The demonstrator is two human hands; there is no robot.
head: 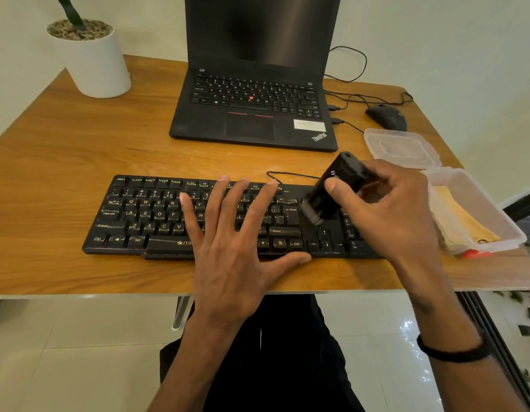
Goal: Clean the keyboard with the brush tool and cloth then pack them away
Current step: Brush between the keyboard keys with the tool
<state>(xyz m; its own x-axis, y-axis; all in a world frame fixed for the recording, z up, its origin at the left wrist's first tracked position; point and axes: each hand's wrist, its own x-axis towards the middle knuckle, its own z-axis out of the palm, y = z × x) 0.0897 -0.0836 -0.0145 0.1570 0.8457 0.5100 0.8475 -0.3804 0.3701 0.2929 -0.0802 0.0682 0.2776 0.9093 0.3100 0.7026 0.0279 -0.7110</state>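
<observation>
Gripping the brush (332, 188), the right hand (385, 209) sweeps the keyboard (144, 215) near its right edge; the left hand (231, 233) lies flat, fingers spread, leftward.

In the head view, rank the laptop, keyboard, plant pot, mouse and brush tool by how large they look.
1. Laptop
2. Keyboard, nearer the camera and partly hidden by the hands, so close to the laptop
3. Plant pot
4. Brush tool, partly covered
5. Mouse, farther back, so unsure against the brush tool
</observation>
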